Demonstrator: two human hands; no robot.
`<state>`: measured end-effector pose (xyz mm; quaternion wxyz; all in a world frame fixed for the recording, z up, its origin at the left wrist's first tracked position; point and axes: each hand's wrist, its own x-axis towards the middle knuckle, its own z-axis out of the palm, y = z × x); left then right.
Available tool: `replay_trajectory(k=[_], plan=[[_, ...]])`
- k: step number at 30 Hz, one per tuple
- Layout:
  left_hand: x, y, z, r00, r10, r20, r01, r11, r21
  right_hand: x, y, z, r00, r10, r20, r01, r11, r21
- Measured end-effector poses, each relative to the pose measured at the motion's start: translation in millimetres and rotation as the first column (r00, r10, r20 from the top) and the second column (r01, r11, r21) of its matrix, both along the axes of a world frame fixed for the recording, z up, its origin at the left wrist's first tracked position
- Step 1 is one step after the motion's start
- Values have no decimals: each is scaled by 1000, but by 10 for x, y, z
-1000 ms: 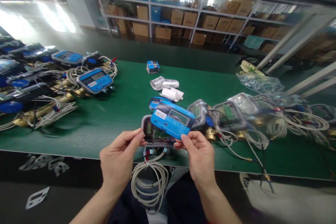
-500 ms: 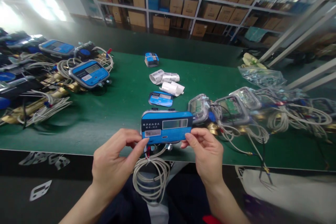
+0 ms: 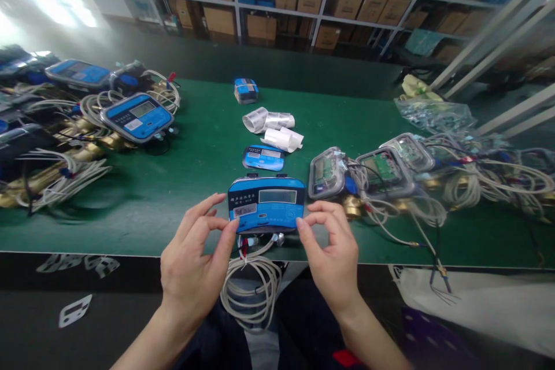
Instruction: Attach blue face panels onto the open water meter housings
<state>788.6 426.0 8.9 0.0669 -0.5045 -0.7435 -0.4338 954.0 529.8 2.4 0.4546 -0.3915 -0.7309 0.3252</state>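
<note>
A blue and black face label (image 3: 277,215) with a display window lies over the front of a meter box, its lower edge slightly bowed. My left hand (image 3: 197,248) pinches the label's lower left corner, thumb on top, other fingers spread beside the box. At the lower right corner, my right hand (image 3: 332,248) holds the label with thumb and index finger. Beneath the label the box is mostly hidden; black hinge tabs show at its top. A coil of pale cable (image 3: 251,289) hangs below it at the table edge. Just behind lies another blue label (image 3: 263,158).
Curled white backing strips (image 3: 281,140) and a banded stack of labels (image 3: 245,91) lie farther back on the green table (image 3: 195,167). Labelled meters (image 3: 137,117) with brass pipes crowd the left. Clear-lidded meters (image 3: 327,172) with cables stand right, near a plastic bag (image 3: 436,118).
The label has come down closer onto the meter box and now bows at its lower edge. Both hands have opened their outer fingers a little. The view has shifted slightly.
</note>
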Motion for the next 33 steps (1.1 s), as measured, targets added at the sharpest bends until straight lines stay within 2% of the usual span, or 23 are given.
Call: replay_trajectory(k=[3,6,8,17,26,33], plan=[[-3,-33,-70,983,-14,181,24,998,-53,10,-12,-65,999,39,37,-39,999,9],[-37,-58,-139,928,-11,372,47,995,-87,18,-13,-134,997,80,-5,-80,992,-96],[-62,-61,-166,903,-8,429,58,993,-105,15,-8,-166,993,103,-54,-111,980,-164],[-81,-15,-189,919,4,395,57,988,-141,-9,24,-213,991,99,-85,-117,963,-244],[-96,21,-251,966,6,257,23,994,-109,-28,49,-263,994,71,-78,-87,970,-228],[-88,15,-306,973,-12,232,32,996,-80,-33,38,-299,996,47,-79,-63,975,-214]])
